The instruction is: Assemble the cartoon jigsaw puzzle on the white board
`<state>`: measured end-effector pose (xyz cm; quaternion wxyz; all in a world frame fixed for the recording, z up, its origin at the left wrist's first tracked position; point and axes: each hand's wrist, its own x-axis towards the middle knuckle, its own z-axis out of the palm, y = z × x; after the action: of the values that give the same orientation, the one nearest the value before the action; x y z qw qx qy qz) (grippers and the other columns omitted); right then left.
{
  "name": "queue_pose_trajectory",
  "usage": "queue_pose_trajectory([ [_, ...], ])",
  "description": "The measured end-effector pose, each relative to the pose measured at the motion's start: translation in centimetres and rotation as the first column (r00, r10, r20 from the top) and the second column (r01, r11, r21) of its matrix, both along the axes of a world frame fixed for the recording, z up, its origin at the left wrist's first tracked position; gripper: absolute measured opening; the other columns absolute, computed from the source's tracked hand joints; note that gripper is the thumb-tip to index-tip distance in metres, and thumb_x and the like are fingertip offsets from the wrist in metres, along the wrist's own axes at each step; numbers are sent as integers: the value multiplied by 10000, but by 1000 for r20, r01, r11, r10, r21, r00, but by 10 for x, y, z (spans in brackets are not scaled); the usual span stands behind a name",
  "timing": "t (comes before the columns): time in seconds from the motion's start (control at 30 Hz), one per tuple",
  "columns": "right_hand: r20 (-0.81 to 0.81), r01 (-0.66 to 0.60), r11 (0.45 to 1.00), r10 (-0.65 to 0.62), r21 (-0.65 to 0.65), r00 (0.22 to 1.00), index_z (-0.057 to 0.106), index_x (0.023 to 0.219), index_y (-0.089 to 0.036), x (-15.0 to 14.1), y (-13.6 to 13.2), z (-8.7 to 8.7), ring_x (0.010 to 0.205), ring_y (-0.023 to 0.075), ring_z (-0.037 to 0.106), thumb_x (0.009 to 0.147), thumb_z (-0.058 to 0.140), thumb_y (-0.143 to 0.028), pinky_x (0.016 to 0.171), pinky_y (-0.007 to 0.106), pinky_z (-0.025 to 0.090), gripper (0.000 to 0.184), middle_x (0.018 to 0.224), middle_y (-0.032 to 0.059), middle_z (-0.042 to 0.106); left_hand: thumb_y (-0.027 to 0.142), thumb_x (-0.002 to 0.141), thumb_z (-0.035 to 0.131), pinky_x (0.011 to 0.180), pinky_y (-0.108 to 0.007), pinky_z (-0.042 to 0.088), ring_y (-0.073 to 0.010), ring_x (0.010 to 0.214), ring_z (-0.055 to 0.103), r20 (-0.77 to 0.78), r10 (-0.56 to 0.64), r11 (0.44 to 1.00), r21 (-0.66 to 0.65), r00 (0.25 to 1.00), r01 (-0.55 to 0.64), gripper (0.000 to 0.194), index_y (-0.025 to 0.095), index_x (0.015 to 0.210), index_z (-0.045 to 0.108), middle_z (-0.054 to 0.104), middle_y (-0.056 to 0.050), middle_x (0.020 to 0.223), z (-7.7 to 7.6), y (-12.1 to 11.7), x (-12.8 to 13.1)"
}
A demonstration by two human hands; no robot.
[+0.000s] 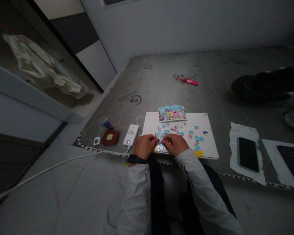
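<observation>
A partly joined jigsaw puzzle lies near the front edge of a white board. My left hand is at its left side, thumb and forefinger closed together at the pieces; anything between them is too small to make out. From the right, my right hand pinches at the same spot, its fingertips on what looks like a puzzle piece. Loose jigsaw pieces in blue and pink lie scattered on the board behind and to the right. A cartoon picture card rests at the board's back edge.
Left of the board are a white power bank with a cable, a brown case, a small white cube and a blue can. A phone lies on tissue at right. Farther back is a red packet.
</observation>
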<state>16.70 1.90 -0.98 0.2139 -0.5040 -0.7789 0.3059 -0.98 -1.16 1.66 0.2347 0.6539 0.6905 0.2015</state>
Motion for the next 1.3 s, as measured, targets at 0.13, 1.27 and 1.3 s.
queue_pose_trajectory([
  [0.13,49,-19,1000,18,25,999,708,834,-214,-1,0,-3,720,155,602,825,666,-291,662,264,382,88,768,5,696,349,855,634,727,-264,453,-167,791,670,0,4,1000,-15,1000,-4,179,201,853,735,746,-30,831,0,0,1],
  [1.27,88,-13,999,9,44,996,676,841,-227,-5,0,-4,732,156,585,820,664,-268,685,271,352,47,742,-14,666,368,745,745,642,-268,414,-164,718,651,-23,157,985,-74,987,-158,146,226,768,727,728,-12,749,2,-2,-2],
  [1.3,88,-14,999,10,47,996,675,841,-227,-5,0,-4,731,156,581,819,666,-268,681,272,348,48,742,-14,664,362,748,742,643,-268,415,-161,712,648,-16,152,985,-74,988,-153,142,222,767,726,727,-12,747,1,-2,-2],
])
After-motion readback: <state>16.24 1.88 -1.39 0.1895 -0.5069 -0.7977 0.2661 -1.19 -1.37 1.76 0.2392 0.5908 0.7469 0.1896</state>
